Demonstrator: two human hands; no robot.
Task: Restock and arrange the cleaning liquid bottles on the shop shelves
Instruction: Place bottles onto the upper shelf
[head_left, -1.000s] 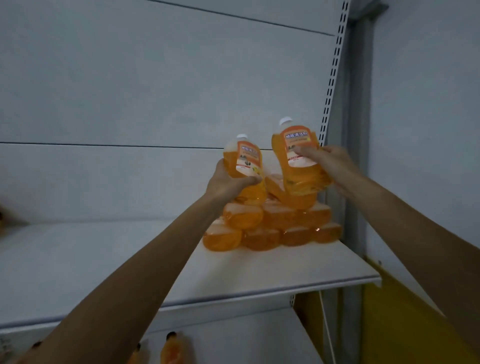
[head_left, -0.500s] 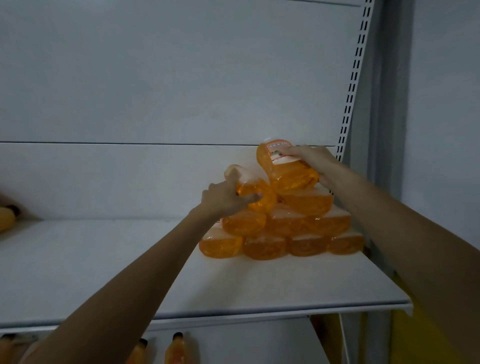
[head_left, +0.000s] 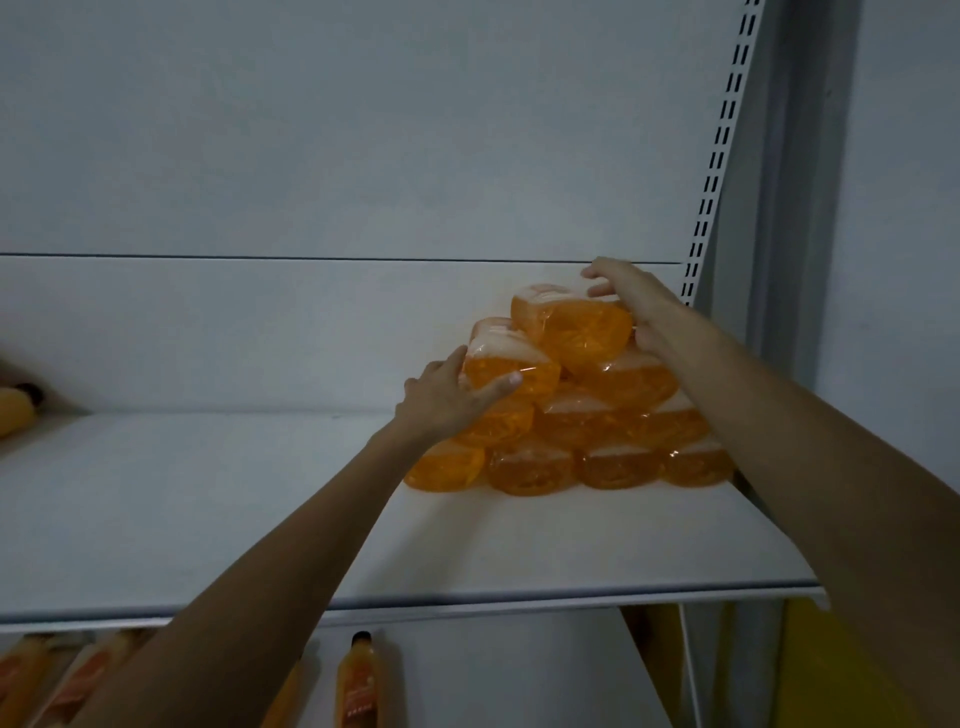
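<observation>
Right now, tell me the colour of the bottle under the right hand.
Translucent orange bottle, seen best in the head view, lying atop the stack.

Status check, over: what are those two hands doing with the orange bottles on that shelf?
Left hand gripping a bottle on the stack's left side. Right hand on the top bottle. Pile lies on the white shelf, hard against the right upright. Nothing blocking.

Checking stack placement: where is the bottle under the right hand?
In the head view it lies on its side atop the orange bottle pile, right end of the shelf, with the right hand on it.
</observation>
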